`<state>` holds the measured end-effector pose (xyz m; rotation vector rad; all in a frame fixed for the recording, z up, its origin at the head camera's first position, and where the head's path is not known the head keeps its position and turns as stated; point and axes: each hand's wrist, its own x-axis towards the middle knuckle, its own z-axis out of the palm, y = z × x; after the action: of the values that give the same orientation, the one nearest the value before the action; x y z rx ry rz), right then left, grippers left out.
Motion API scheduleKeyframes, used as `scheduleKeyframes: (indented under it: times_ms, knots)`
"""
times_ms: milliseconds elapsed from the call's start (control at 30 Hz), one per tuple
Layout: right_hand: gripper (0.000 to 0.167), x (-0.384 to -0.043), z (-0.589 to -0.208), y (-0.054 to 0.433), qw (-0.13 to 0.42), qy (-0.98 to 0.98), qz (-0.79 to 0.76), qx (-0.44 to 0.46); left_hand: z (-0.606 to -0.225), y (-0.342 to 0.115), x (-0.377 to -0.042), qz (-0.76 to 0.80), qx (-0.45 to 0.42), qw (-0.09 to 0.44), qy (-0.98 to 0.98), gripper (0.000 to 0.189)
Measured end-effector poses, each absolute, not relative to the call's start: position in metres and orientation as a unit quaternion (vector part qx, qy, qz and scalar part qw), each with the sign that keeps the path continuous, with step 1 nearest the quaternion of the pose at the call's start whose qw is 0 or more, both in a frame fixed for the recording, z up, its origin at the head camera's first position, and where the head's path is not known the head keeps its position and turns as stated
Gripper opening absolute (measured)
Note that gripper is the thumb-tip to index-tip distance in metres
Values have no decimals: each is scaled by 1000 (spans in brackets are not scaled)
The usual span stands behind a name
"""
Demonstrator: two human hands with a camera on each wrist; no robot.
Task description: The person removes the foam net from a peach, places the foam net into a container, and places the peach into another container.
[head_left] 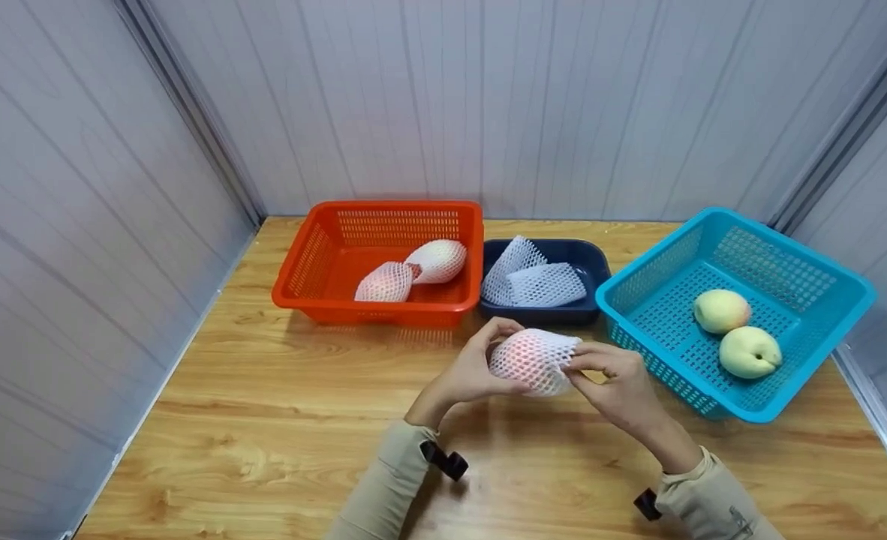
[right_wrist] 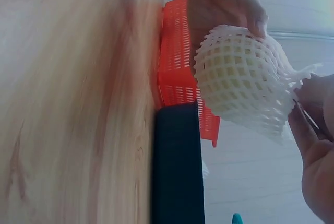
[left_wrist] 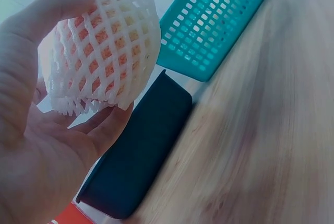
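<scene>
A peach in a white foam net sleeve [head_left: 531, 361] is held above the table between both hands. My left hand [head_left: 481, 365] grips its rounded end, thumb on the near side and fingers around the far side. At the other end, my right hand [head_left: 614, 382] pinches the loose edge of the net. Up close in the left wrist view, the pink-and-yellow skin of the netted peach [left_wrist: 107, 46] shows through the mesh. The right wrist view has the net [right_wrist: 245, 78] stretched over the fruit, its open edge between the right thumb and fingers.
A red basket [head_left: 376, 306] at the back left holds two netted peaches [head_left: 441, 261]. Beside it, a dark blue tray [head_left: 597, 262] contains empty foam nets [head_left: 547, 285]. The blue basket [head_left: 638, 341] on the right holds two bare peaches [head_left: 749, 352]. Walls stand behind and at both sides.
</scene>
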<state>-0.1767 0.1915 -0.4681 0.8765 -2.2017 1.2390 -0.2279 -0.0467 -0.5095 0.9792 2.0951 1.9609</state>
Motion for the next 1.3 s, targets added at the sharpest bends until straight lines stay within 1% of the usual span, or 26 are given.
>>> scheduleKeyframes:
  times_ms: [133,267,367,467,533,667,733,833,933,1000,1100,1233,1300]
  knots:
    - [31,-176,-470,190,163,-803,496,287,-509,-49,-225,651,321,66,685,72]
    - [36,-179,-469,191,95,-822,495,266,-509,-48,-225,650,321,72,685,71]
    - [42,-182,-467,194,61,-832,486,262,-508,-43,-226,645,330,74,685,72]
    - [50,-184,-468,196,42,-832,479,278,-509,-39,-225,646,332,79,683,72]
    - [56,-185,-470,196,32,-831,474,290,-509,-38,-223,651,326,93,679,72]
    - [69,-185,-475,194,54,-845,438,303,-510,-34,-221,652,319,115,678,72]
    - [76,-184,-477,193,73,-851,424,301,-509,-33,-220,646,322,114,683,73]
    - [81,-184,-479,194,94,-849,425,299,-509,-32,-220,642,331,109,683,73]
    - [80,-184,-481,196,109,-843,431,304,-509,-34,-221,654,335,117,668,72]
    - [78,-184,-482,197,123,-837,434,310,-510,-37,-222,677,321,131,649,67]
    - [74,-185,-483,200,145,-832,435,313,-511,-41,-225,732,265,182,601,58]
    - [73,-185,-484,202,157,-830,433,316,-511,-44,-228,793,145,291,516,50]
    - [73,-185,-484,203,156,-826,433,325,-509,-44,-229,797,94,334,495,47]
